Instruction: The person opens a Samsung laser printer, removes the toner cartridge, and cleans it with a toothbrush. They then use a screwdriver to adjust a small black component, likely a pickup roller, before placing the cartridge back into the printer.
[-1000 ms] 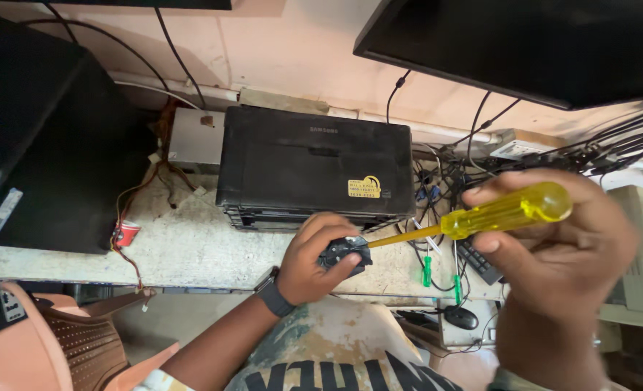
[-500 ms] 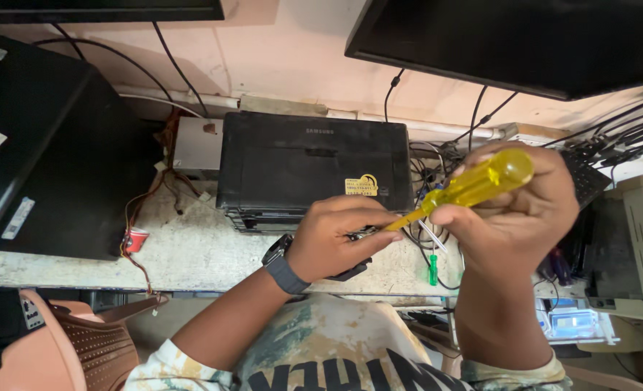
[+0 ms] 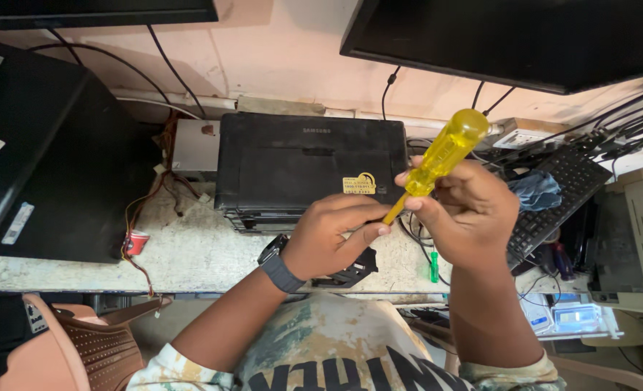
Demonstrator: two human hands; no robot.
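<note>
Fingers of the right hand [image 3: 473, 210] wrap the lower end of a yellow-handled screwdriver [image 3: 441, 156], handle tilted up and to the right, its thin shaft running down-left to the left hand [image 3: 328, 235]. That hand's grip is closed around a small black part [image 3: 350, 274], held in the air just off the front edge of the counter [image 3: 191, 253], in front of the black printer [image 3: 310, 170]; thumb and forefinger meet right at the tip of the shaft (the tip itself is hidden behind them). My worry is a slip: with the part unsupported and the fingers so close to the point, a push that jumps off the screw would likely drive the blade into the left hand. A loosened screw could also fall between the knees to the floor, or among the cables [image 3: 415, 239] near the right end of the counter, where it would be hard to find
</note>
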